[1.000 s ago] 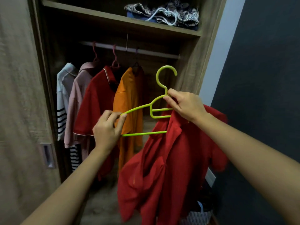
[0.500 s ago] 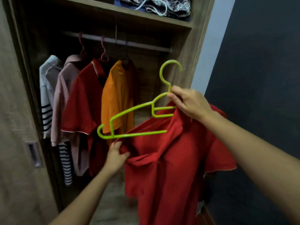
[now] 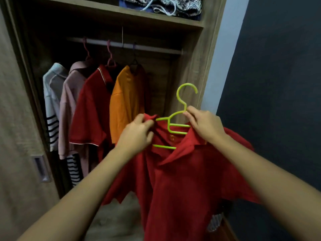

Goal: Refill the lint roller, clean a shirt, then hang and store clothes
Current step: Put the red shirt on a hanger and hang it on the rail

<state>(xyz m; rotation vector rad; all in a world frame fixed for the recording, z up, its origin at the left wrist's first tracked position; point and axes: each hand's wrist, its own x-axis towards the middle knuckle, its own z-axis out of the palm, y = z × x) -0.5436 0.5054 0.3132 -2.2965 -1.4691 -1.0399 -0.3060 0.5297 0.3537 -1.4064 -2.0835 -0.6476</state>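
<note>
A red polo shirt hangs in front of me, draped over a lime-green plastic hanger. The hanger's left arm is hidden under the shirt's shoulder; its hook sticks up free. My right hand grips the hanger just below the hook, with the shirt's right shoulder under it. My left hand pinches the shirt's left collar and shoulder fabric over the hanger's left end. The open wardrobe's rail runs behind, above the hanger.
On the rail hang a white striped shirt, a pink shirt, a red polo and an orange shirt. A shelf above holds folded patterned cloth. The sliding door is left, a dark wall right.
My left hand went from the shirt's lower left edge up to its collar, pulling the fabric over the hanger's left arm. The hanger's left end, bare before, is now covered.
</note>
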